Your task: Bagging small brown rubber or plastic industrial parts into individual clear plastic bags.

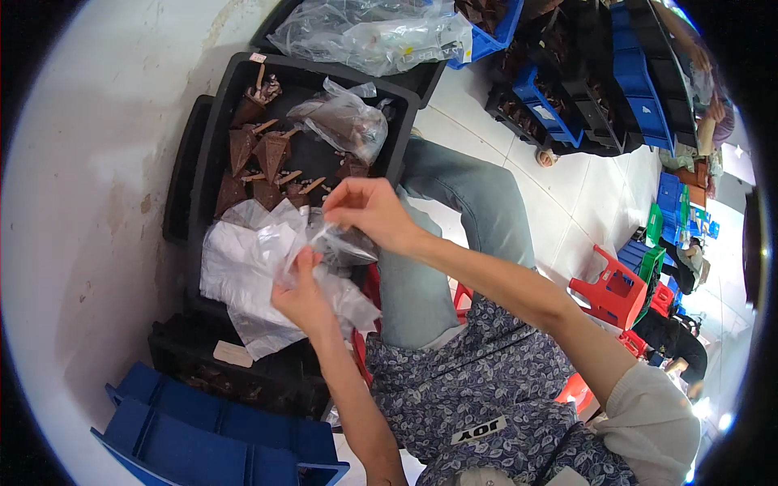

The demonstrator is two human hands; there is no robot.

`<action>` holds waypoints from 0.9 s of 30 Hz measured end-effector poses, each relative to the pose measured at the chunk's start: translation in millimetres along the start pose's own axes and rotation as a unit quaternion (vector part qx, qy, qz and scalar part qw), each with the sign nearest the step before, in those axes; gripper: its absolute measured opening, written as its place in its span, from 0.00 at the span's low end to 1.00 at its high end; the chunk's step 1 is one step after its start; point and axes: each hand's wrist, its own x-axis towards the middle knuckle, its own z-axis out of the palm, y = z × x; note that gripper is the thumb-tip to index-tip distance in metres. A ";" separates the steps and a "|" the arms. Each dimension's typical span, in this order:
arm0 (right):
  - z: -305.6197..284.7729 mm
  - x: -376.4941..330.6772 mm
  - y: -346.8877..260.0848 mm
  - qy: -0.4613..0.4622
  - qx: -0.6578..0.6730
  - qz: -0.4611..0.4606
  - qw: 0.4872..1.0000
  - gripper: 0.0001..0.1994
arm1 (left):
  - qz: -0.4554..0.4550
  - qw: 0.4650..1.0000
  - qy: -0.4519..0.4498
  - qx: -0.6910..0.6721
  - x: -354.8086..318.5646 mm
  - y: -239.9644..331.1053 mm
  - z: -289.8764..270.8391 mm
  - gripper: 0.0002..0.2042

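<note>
Over a black crate (212, 154), both my hands are closed on a thin clear plastic bag (285, 240). My left hand (304, 296) pinches it from below, thumb up. My right hand (374, 212) pinches its upper edge, fingertips close together. Whether anything is inside the bag I cannot tell. Beneath it, a stack of clear plastic bags (243, 271) lies across the crate's near end. Farther back in the crate sit several brown pyramid-shaped pieces (271, 154) with pale sticks. A filled clear bag (344, 121) lies beside them.
Another heap of clear plastic (373, 36) lies on a crate at the back. Blue crates (219, 437) stand at the lower left, beside a white wall (97, 202). Stacked black and blue crates (600, 81) and a red stool (612, 287) are at right. Other people are farther off.
</note>
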 end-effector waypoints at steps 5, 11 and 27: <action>-32.1 11.3 13.6 0.086 -0.447 -0.235 0.859 0.10 | 0.098 0.965 0.014 0.244 -2.6 -7.2 -16.7 0.09; 9.5 -21.6 12.7 -0.020 -0.626 -0.289 0.725 0.10 | 0.089 0.969 -0.027 0.229 2.8 -28.8 -26.1 0.08; -9.3 66.2 -79.4 0.144 -0.603 -0.452 0.641 0.12 | -0.082 0.961 -0.148 -0.219 15.2 34.9 5.0 0.15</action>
